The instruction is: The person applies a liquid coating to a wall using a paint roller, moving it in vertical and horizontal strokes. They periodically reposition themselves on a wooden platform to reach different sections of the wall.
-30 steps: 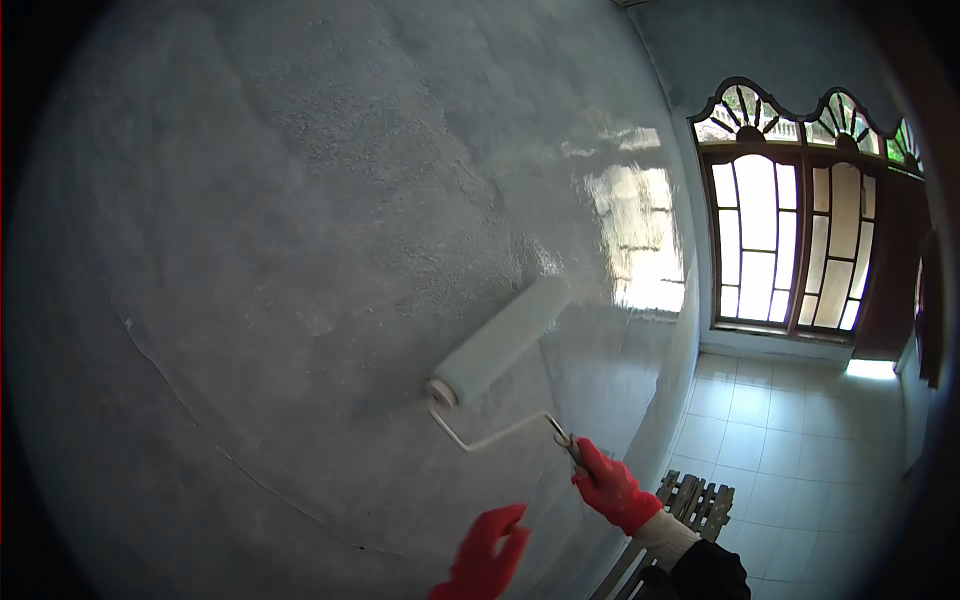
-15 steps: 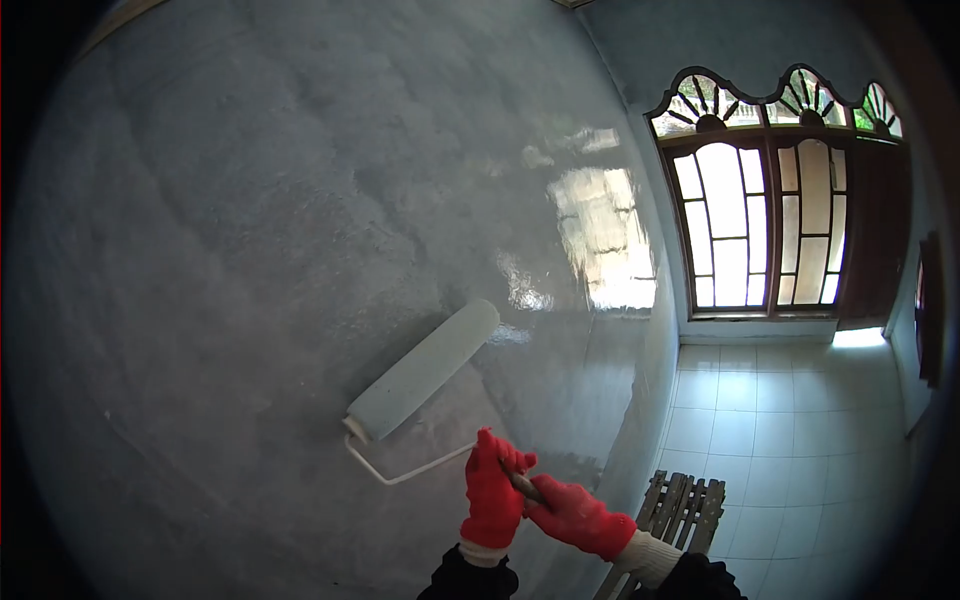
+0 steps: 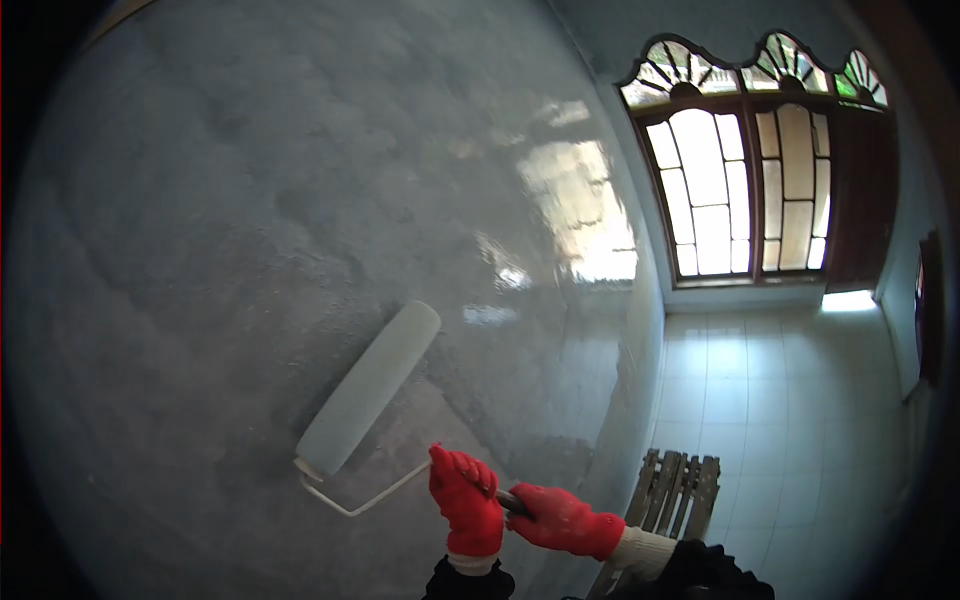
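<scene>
A paint roller (image 3: 370, 390) with a long pale grey sleeve lies tilted against the grey wall (image 3: 200, 250). Its bent wire frame runs from the sleeve's lower end to my hands. My left hand (image 3: 468, 500), in a red glove, is closed around the upper part of the roller's handle. Just right of it, my right hand (image 3: 568, 520), also red-gloved, grips the handle's lower end. A short dark stretch of handle shows between the two gloves. Wet, shiny paint covers much of the wall, while a duller patch shows below the roller.
A slatted wooden bench (image 3: 675, 495) stands at lower right beside the wall, on a pale tiled floor (image 3: 770, 400). Farther back are a barred window (image 3: 710, 190) with arched tops and a dark wooden door (image 3: 862, 200).
The roller and both hands have shifted left and slightly down across the wall, and the sleeve is steeper. The view has also turned a little, moving the window left and up.
</scene>
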Motion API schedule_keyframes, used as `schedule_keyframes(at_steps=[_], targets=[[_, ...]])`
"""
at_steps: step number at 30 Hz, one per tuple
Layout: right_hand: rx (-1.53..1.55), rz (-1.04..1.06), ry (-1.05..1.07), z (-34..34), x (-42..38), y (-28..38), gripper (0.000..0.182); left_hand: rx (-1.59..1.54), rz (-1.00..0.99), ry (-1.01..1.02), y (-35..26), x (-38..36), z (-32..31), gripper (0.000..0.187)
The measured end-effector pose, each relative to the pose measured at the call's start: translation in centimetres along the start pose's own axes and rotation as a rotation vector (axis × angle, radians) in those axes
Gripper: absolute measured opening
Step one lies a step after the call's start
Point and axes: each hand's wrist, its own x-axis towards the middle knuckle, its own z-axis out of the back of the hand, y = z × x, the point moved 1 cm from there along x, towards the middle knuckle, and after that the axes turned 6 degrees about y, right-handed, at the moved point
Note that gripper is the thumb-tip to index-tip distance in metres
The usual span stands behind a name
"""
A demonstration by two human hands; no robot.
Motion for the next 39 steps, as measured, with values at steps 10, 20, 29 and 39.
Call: schedule_keyframes(at_steps=[10,20,29,39], targets=[[0.218,0.231,-0.067,-1.3,-0.2,-0.5,0.033,0.075,0.038,0.033,-1.1,-1.4,-1.3,0.04],[0.008,0.146,-0.05,4.2,1.9,6.9,0.023,0.734,0.197,0.295,-4.6,-7.9,4.4,0.037],[0.069,0.541,-0.254,7.3,9.0,16.9,0.023,1.292,-0.778,-0.285,-15.7,-14.3,4.4,0.042],[-0.12,0.811,-0.429,10.1,11.9,22.3,0.021,1.772,-1.402,-0.64,-22.0,-11.9,11.4,0.042]])
